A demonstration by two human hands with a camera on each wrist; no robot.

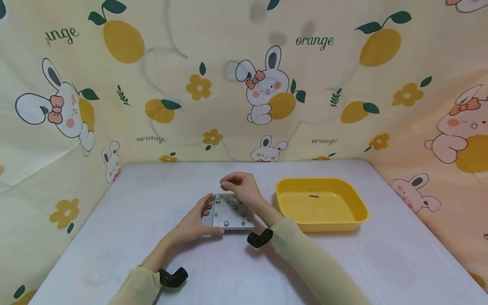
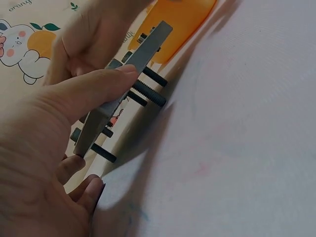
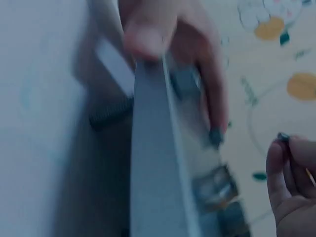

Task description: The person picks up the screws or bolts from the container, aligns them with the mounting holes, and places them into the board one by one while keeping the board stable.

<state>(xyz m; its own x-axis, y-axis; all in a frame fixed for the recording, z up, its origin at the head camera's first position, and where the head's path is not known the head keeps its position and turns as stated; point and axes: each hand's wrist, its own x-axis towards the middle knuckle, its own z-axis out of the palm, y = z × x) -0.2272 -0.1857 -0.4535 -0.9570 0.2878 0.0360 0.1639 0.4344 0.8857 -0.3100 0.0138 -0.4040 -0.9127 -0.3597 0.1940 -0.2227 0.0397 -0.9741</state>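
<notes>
A square grey metal plate lies over the white table, with several bolt heads and small screws on its top face. Threaded bolt shanks stick out from its underside in the left wrist view. My left hand grips the plate at its left side, thumb on the near edge and fingers at the far left corner. Above the plate's far edge, my right hand pinches a small metal piece between thumb and fingertip. Most of that piece is hidden, so its exact kind cannot be told.
To the right of the plate stands a yellow tray, close to the right forearm. One small screw lies in it. A printed cloth with rabbits and oranges rises behind the table and along both sides.
</notes>
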